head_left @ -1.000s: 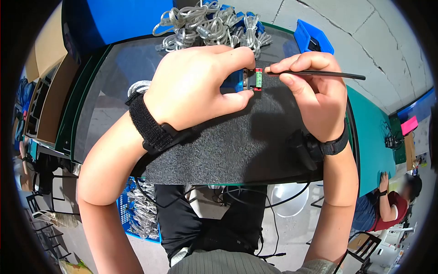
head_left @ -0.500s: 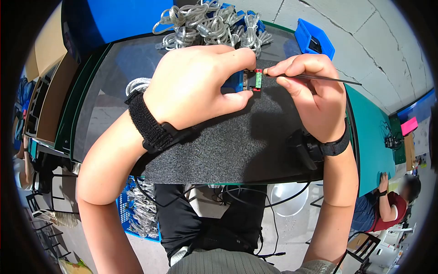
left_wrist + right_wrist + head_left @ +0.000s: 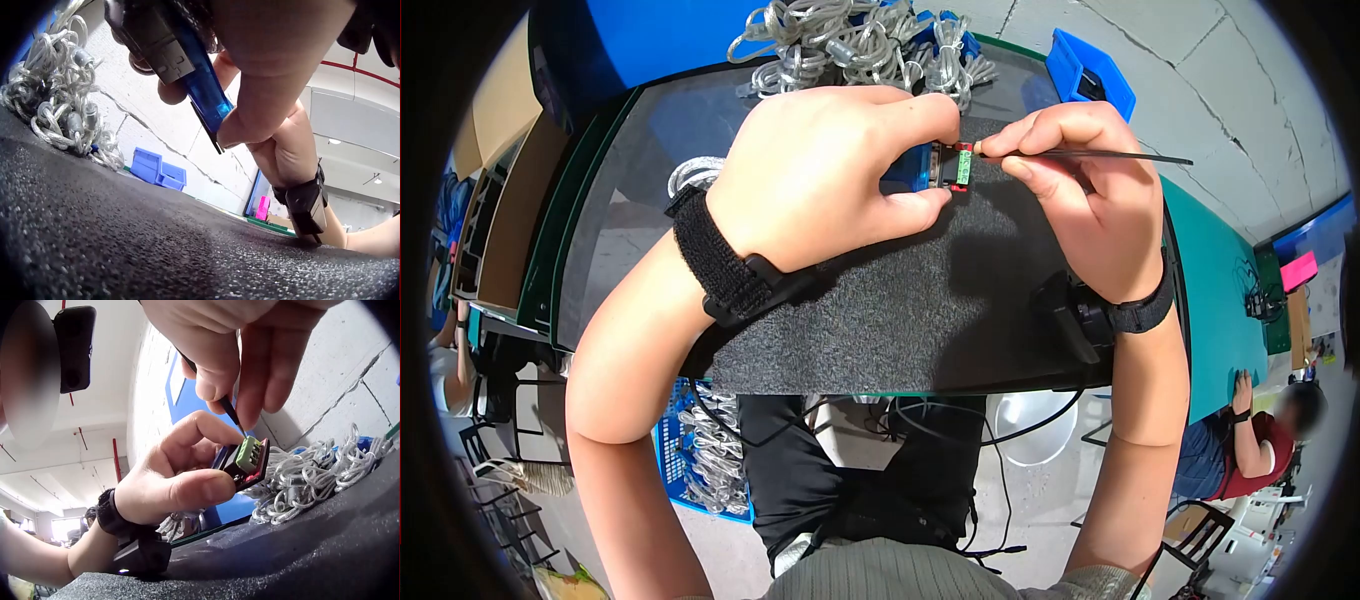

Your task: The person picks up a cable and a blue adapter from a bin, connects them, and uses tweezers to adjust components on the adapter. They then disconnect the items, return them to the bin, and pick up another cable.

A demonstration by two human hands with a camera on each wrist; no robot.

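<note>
My left hand (image 3: 820, 185) grips a blue connector (image 3: 915, 172) between thumb and fingers, above the dark mat. At its outer end sits a green screw terminal block (image 3: 249, 455) on a small red-edged board (image 3: 262, 469). A USB plug (image 3: 170, 62) shows beside the blue housing (image 3: 203, 81) in the left wrist view. My right hand (image 3: 1100, 190) pinches a slim black pointed tool (image 3: 1120, 155). Its fine tip comes right at the top of the terminal block in the right wrist view, while the shaft sticks out to the right behind the fingers.
Bundles of clear-jacketed cables (image 3: 860, 45) lie at the back of the table. A blue bin (image 3: 1090, 75) stands at the back right, a cardboard box (image 3: 500, 220) at the left. Below the table is a blue basket of cables (image 3: 710, 450); another person (image 3: 1250, 440) sits far right.
The black tool has shifted its tilt slightly, and its tip remains near the terminal block. Both hands sit a little higher in view; the left keeps its hold on the connector.
</note>
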